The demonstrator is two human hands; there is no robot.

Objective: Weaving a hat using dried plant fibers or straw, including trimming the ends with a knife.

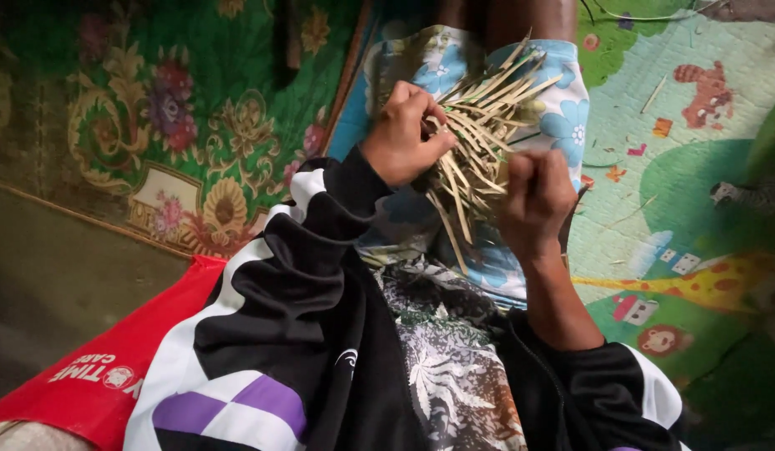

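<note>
The person is sitting on a play mat (704, 167), working a bundle of straw strips (479, 125) over the lap. The left hand (401, 134) is pinching the bundle closed; the right hand (533, 196) is fisted round one strip. Steady, even tension is probably keeping the strips from slipping.

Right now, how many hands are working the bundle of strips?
2: the left hand grips the bundle of tan strips from the left, and the right hand pinches its lower right side. No other hands show.
</note>
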